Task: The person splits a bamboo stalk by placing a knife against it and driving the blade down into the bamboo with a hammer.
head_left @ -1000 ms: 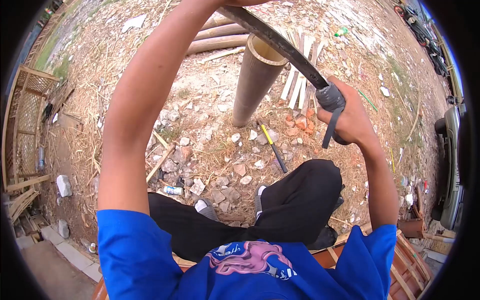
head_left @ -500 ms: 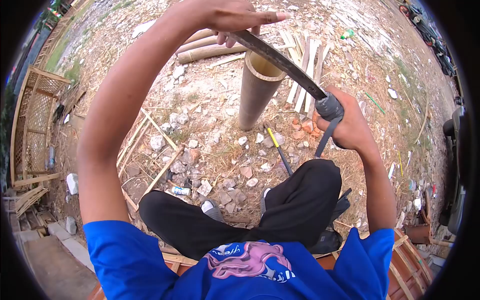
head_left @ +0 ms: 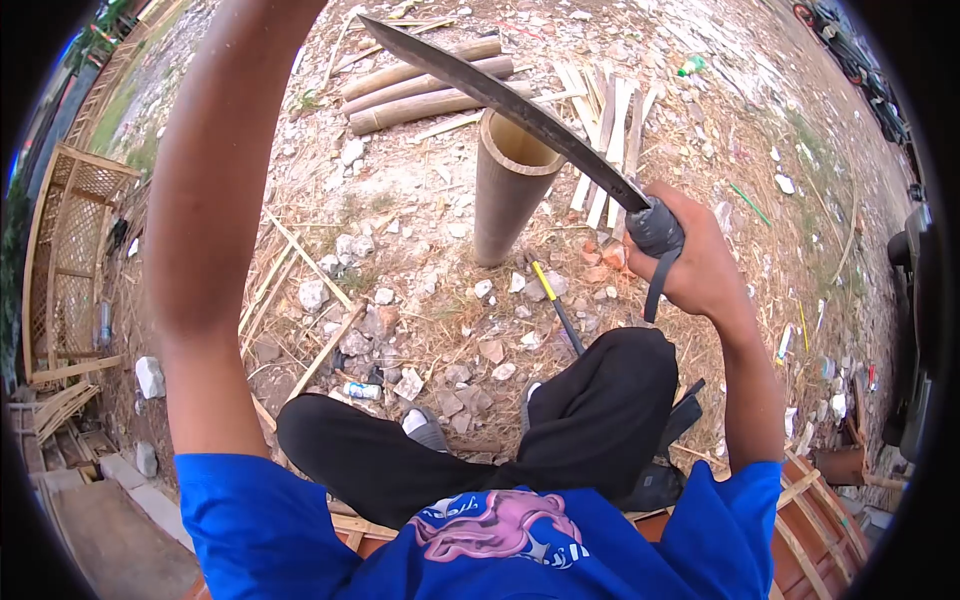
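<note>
Grey-wrapped at the handle and clenched in the fingers of the right hand: a machete, slanting forward and leftward from the grip to a free tip. Left of those fingers, crossed by it in view: a bamboo section, upright, with no split visible; touching or not, impossible to tell. Left hand out of view beyond the raised left forearm; grip or release impossible to tell. Already split, by the look of it: pale strips lying ahead of the right fingers. Apparently unsplit: the upright section and the poles farther ahead, leftward.
</note>
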Available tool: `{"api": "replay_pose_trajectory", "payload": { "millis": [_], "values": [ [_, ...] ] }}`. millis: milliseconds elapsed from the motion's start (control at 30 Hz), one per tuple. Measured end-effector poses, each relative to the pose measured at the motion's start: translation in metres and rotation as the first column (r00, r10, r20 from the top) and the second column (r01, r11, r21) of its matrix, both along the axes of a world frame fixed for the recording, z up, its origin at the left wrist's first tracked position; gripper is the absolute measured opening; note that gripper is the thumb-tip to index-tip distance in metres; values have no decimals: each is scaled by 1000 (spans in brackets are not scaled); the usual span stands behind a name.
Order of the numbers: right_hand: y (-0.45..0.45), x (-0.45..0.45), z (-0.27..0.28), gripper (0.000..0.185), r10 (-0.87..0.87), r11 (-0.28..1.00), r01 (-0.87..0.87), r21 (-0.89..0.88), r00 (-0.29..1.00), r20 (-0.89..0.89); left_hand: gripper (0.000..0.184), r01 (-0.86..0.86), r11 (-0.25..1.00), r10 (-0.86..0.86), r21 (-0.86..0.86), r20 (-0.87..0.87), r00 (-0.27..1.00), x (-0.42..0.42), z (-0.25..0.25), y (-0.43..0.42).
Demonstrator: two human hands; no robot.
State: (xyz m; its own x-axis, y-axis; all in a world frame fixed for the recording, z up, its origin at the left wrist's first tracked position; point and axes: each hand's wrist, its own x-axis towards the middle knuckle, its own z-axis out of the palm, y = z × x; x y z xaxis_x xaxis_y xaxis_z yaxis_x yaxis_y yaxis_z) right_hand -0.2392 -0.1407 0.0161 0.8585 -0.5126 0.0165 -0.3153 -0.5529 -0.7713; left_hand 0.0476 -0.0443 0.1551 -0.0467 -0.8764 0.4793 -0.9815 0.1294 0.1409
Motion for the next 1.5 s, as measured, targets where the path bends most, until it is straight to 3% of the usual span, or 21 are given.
{"api": "replay_pose_trajectory", "payload": {
  "millis": [67,133,167,233,367,467,500,600,633,700,733,800,833,900,933,967,1033,1133,1167,1400,1500],
  "values": [
    [14,-4,9,27,11,998,-12,-54,1000,-10,65,-45,982,72,182,-141,987,29,-84,-21],
    [28,-1,14,26,15,994,-16,-104,1000,-13,82,-162,901,184,403,-18,983,21,-75,9],
    [32,2,9,26,50,975,-41,-218,998,36,81,-146,886,183,440,-42,982,24,-70,11],
    [39,8,13,26,53,987,-52,-155,999,5,78,-138,843,226,520,-109,968,29,-67,25],
    [34,16,15,30,157,987,-156,-47,988,14,79,-187,833,272,521,-91,958,45,-74,38],
    [39,18,14,30,92,993,-90,-82,995,30,78,-252,890,277,381,-11,961,34,-69,44],
    [40,17,14,29,93,993,-91,-72,996,18,79,-239,953,233,186,55,971,43,-83,43],
    [38,15,17,27,101,992,-100,-71,995,4,80,-241,784,308,572,-21,951,27,-61,45],
    [38,13,17,27,109,991,-107,-77,994,12,70,-215,798,304,563,-68,950,32,-64,43],
    [39,10,13,26,114,990,-112,-86,993,22,55,-84,984,74,156,66,995,35,-70,50],
    [37,9,11,26,112,990,-109,-92,993,27,47,24,998,-15,-53,169,985,34,-72,53],
    [36,8,11,26,105,991,-101,-83,994,38,30,138,789,-154,-599,24,988,18,-93,65],
    [36,7,11,25,99,993,-96,-66,994,41,40,159,639,-265,-753,-21,964,8,-113,75],
    [34,6,11,26,89,995,-86,-57,995,52,71,-105,719,-220,-687,-368,903,-23,-170,95],
    [34,5,10,26,88,995,-84,-59,995,57,86,-193,822,-157,-535,-540,827,-41,-195,103],
    [34,4,9,26,88,994,-84,-64,994,64,112,-239,922,-52,-303,-711,701,-51,-215,111],
    [35,5,9,26,107,989,-101,-107,993,52,126,-218,974,76,-64,-812,579,-69,-232,113],
    [39,4,10,28,132,986,-127,-109,991,33,127,-223,965,240,135,-800,551,-80,-237,101],
    [40,3,11,29,145,985,-142,-99,989,25,106,-284,953,212,103,-898,386,-79,-246,92],
    [49,-16,0,35,114,976,-117,-183,993,-26,72,-183,981,137,66,-901,412,-80,-238,86],
    [50,-15,-1,36,118,976,-121,-180,993,-29,71,-180,982,122,50,-904,411,-78,-240,88]
  ]
}}
